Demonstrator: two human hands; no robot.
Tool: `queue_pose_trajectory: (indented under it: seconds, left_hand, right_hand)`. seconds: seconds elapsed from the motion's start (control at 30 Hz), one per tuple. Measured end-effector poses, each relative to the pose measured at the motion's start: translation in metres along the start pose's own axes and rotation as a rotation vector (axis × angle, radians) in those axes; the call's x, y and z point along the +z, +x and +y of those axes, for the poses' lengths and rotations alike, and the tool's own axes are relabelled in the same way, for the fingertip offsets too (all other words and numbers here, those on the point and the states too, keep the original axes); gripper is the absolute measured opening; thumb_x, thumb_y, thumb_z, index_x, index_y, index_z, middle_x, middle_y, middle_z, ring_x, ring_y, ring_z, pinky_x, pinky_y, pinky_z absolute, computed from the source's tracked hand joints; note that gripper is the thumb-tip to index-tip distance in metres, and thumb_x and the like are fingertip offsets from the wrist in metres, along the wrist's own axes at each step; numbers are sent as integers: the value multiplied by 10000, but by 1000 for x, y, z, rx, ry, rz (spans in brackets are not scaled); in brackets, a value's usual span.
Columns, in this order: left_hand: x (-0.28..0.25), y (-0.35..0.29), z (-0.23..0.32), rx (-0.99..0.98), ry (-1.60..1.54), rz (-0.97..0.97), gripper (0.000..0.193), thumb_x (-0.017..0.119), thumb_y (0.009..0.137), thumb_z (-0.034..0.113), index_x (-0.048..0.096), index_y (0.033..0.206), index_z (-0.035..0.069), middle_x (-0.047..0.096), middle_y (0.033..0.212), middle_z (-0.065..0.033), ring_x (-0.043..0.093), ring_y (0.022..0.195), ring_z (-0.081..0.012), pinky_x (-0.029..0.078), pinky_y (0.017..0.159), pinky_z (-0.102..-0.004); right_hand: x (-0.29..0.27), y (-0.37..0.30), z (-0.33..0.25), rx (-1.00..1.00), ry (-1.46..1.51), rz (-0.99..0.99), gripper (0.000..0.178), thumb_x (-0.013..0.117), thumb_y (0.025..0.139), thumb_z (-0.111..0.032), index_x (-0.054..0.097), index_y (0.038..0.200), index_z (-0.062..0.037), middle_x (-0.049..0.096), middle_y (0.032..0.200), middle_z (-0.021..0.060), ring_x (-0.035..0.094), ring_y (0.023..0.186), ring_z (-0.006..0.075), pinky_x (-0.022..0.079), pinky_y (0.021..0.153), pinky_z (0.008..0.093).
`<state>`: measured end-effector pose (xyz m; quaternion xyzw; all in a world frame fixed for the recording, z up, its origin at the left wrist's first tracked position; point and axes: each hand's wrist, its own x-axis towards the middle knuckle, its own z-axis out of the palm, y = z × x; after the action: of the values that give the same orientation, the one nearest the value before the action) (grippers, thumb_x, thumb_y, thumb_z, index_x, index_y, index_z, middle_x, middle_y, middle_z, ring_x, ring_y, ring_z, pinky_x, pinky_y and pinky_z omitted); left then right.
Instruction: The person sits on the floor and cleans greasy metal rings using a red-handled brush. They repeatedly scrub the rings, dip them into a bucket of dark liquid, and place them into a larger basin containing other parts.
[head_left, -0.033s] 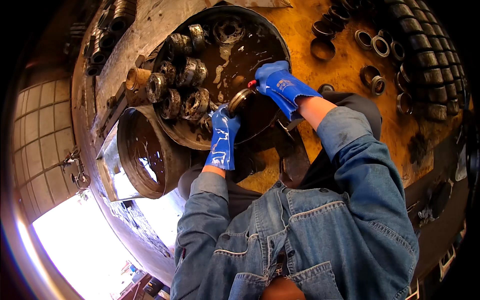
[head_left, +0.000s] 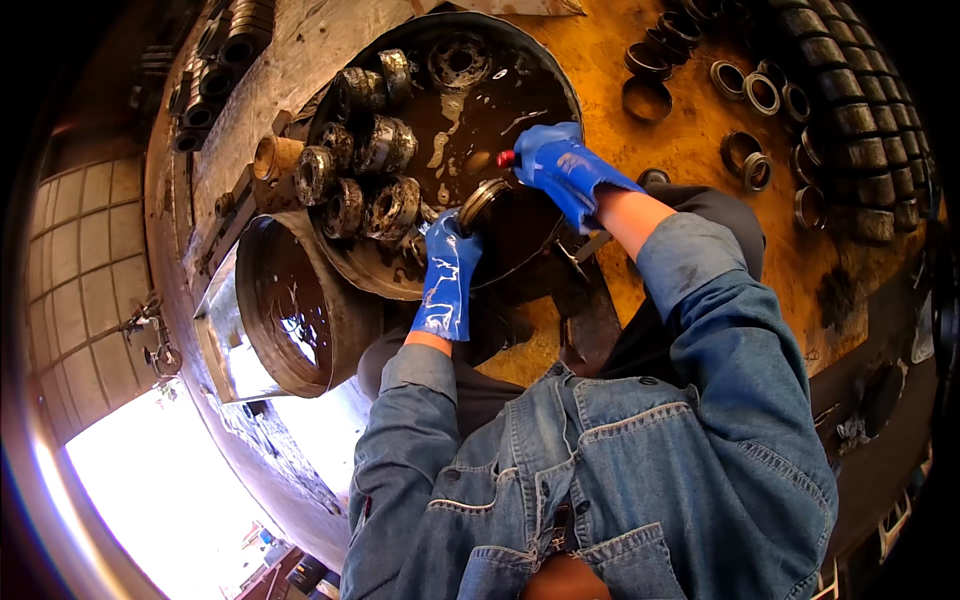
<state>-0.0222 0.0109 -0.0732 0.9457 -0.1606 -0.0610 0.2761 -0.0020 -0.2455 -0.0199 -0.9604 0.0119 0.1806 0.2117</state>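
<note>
Both my hands wear blue rubber gloves. My left hand (head_left: 450,250) is closed on the lower edge of a metal ring (head_left: 484,203), holding it tilted over a wide round basin (head_left: 380,288) of dark liquid. My right hand (head_left: 558,165) is closed around a tool with a red end (head_left: 507,158); the rest of the tool is hidden by the glove. The red end is just above and to the right of the ring, apart from it. Several greasy, thick ring-shaped metal parts (head_left: 388,146) are heaped at the basin's left side.
A metal drum (head_left: 350,335) with dark liquid stands left of the basin. Loose metal rings (head_left: 647,100) lie on the stained board (head_left: 620,30) to the right, beside stacked cylindrical parts (head_left: 870,155). More stacked parts (head_left: 240,45) are at the far left.
My right hand and the tool's red end have shifted slightly, and the ring in my left hand has turned a little. The left hand has hardly moved.
</note>
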Motion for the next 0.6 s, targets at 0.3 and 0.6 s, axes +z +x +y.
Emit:
queue_pose_trajectory:
  seconds: [0.3, 0.6]
  left_hand:
    - [1, -3, -1, 96, -99, -2, 344, 758, 810, 90, 677, 1129, -9, 745, 1067, -114, 711, 976, -207, 559, 861, -327]
    - [1, -1, 3, -97, -44, -104, 313, 748, 812, 99, 720, 1109, 3, 758, 1004, -150, 720, 932, -254, 546, 885, -347]
  right_hand:
    - [-14, -1, -23, -484, 604, 40, 330, 656, 947, -423, 717, 935, -99, 703, 799, 89, 681, 730, 221, 573, 722, 376]
    - [-4, -9, 5, -72, 325, 498, 332, 686, 875, -362, 694, 796, -39, 667, 728, 164, 687, 725, 298, 553, 678, 382]
